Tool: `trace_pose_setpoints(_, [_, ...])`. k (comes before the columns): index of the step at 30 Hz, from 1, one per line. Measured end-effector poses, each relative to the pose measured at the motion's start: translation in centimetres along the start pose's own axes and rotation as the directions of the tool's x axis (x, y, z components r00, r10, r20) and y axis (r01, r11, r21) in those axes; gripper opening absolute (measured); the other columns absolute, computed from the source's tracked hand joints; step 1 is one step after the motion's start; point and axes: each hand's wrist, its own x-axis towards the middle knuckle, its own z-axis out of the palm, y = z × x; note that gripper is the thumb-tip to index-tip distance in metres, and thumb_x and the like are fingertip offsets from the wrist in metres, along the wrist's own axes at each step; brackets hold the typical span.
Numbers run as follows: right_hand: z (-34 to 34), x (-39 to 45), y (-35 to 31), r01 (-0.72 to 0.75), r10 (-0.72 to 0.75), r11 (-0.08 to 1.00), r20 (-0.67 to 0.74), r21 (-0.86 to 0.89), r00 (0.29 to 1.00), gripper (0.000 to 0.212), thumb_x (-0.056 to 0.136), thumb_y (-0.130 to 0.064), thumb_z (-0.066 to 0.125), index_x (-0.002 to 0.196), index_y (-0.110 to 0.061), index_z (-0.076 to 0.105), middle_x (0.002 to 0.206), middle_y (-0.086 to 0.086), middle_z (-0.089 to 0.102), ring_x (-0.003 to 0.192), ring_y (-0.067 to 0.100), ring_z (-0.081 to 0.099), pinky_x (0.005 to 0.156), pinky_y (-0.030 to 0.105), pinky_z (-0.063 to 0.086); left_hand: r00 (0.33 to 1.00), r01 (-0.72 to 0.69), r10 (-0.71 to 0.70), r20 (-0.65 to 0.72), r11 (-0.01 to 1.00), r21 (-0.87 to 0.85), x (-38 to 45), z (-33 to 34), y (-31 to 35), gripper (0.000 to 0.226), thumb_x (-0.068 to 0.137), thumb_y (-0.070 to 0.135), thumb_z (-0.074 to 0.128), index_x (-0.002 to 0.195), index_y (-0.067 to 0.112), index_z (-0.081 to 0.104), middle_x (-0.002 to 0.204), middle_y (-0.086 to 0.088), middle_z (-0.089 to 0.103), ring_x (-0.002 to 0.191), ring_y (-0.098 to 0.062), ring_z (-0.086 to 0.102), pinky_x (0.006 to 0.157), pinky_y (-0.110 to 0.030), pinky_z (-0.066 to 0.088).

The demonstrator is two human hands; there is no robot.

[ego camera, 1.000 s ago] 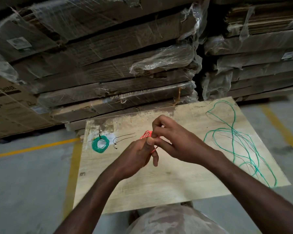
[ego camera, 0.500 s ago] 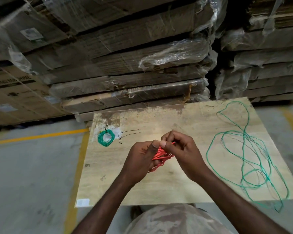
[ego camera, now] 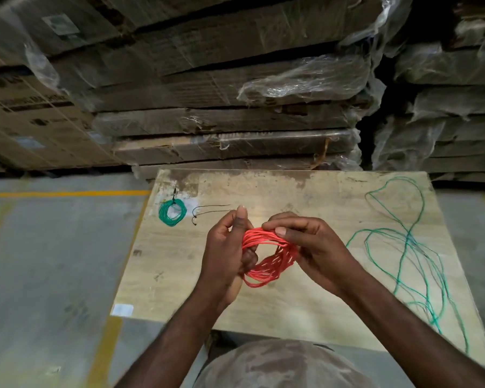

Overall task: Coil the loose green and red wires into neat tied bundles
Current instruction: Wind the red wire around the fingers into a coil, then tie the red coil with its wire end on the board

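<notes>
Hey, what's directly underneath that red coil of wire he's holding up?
Through the red coil the bare wooden board shows, with nothing lying on it there. The left hand and right hand grip the coil and cover the board just beside it.

No text can be read. Dark print is seen on the cardboard boxes point(ego camera: 31, 107) at left, and a pale label point(ego camera: 60, 23) higher up, but both are too blurred to be made out.
</notes>
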Motion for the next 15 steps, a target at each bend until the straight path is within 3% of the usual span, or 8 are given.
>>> trace_pose_setpoints(3, [-0.5, 0.5, 0.2, 0.142, -0.154, 0.895, 0.006, -0.422, 0.988, 0.025, 0.104, -0.016, 0.064, 0.121, -0.012, 0.082, 0.126, -0.002, 0.076, 0.121, 0.016, 0.07, 0.094, 0.022, 0.052, 0.993, 0.069, -0.075, -0.09, 0.995, -0.067, 1.1, 0.2, -0.6, 0.037, 0.107, 0.047, 0.058, 0.087, 0.016, 0.056, 0.063, -0.007, 0.049, 0.04, -0.009, 0.027, 0.04, -0.02, 0.022])
trace_pose_setpoints(6, [-0.4, 1.1, 1.2, 0.19, -0.207, 0.756, 0.047, -0.627, 0.977, 0.029, 0.102, -0.027, 0.067, 0.128, -0.02, 0.079, 0.124, -0.018, 0.076, 0.112, 0.009, 0.073, 0.087, 0.016, 0.053, 0.985, 0.093, -0.1, -0.139, 0.994, -0.057, 1.9, -0.6, -1.2, 0.041, 0.107, 0.05, 0.058, 0.088, 0.014, 0.058, 0.067, -0.01, 0.053, 0.041, -0.009, 0.029, 0.039, -0.02, 0.023])
trace_pose_setpoints(10, [0.1, 2.6, 3.3, 0.118, -0.197, 0.789, -0.067, -0.603, 0.978, 0.022, 0.102, -0.013, 0.071, 0.121, -0.017, 0.082, 0.108, -0.014, 0.081, 0.088, 0.008, 0.075, 0.072, 0.015, 0.052, 0.984, 0.064, -0.06, -0.168, 0.998, 0.023, 1.4, -1.7, -2.5, 0.048, 0.109, 0.057, 0.052, 0.089, 0.014, 0.06, 0.073, -0.01, 0.057, 0.048, -0.013, 0.038, 0.047, -0.026, 0.032])
trace_pose_setpoints(12, [0.5, 3.6, 4.6, 0.066, -0.183, 0.821, -0.151, -0.567, 0.972, 0.021, 0.101, -0.012, 0.073, 0.119, -0.018, 0.083, 0.105, -0.013, 0.082, 0.091, 0.008, 0.076, 0.075, 0.017, 0.054, 0.986, 0.014, 0.015, -0.166, 0.985, 0.17, 1.1, -2.7, -3.8, 0.037, 0.108, 0.053, 0.057, 0.097, 0.019, 0.064, 0.076, -0.002, 0.059, 0.06, -0.015, 0.05, 0.058, -0.031, 0.043])
trace_pose_setpoints(15, [1.7, 5.0, 6.9, -0.011, -0.132, 0.882, -0.269, -0.471, 0.954, 0.02, 0.099, -0.013, 0.075, 0.116, -0.019, 0.084, 0.105, -0.006, 0.084, 0.101, 0.01, 0.078, 0.085, 0.018, 0.057, 0.987, 0.002, 0.064, -0.149, 0.916, 0.402, 1.0, -5.3, -6.0, 0.017, 0.111, 0.047, 0.054, 0.117, 0.041, 0.069, 0.087, 0.013, 0.07, 0.076, -0.007, 0.066, 0.072, -0.027, 0.055])
